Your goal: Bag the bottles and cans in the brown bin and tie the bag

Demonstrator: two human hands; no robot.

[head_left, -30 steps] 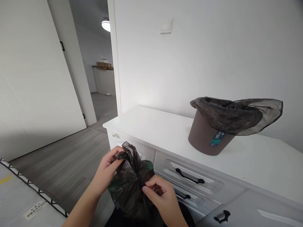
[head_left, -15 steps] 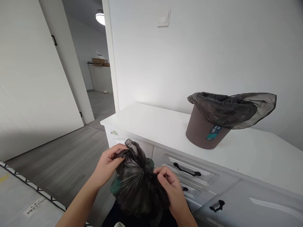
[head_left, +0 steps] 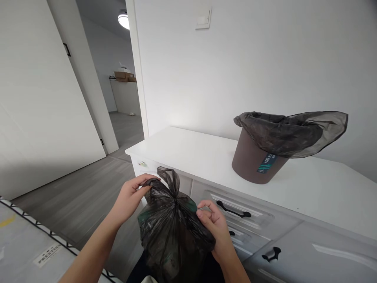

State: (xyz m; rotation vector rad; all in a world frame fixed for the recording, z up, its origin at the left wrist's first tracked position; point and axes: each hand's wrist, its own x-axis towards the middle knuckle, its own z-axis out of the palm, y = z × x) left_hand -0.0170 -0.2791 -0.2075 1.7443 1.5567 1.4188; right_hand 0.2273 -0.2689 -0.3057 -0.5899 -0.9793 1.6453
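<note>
A filled black plastic bag (head_left: pixel 173 232), its neck gathered into a knot with a loose tuft on top, hangs in front of the cabinet. Greenish contents show through the thin film. My left hand (head_left: pixel 129 198) pinches the bag's film left of the knot between thumb and fingers. On the right side, my right hand (head_left: pixel 216 226) grips another gathered part of the same bag. A brown bin (head_left: pixel 250 157) stands on the white cabinet top, lined with a dark translucent bag (head_left: pixel 282 135) that folds over its rim and flares out to the right.
The white cabinet (head_left: pixel 191 147) has black handles (head_left: pixel 232 209) on its front. At the left are a white door (head_left: pixel 44 98) and a doorway. A grey padded item (head_left: pixel 26 247) with a black-and-white edge lies at lower left.
The bag's knot has risen slightly and more of the bag's body shows below it. My left hand has moved a little up and left, my right hand slightly right. The view has shifted slightly.
</note>
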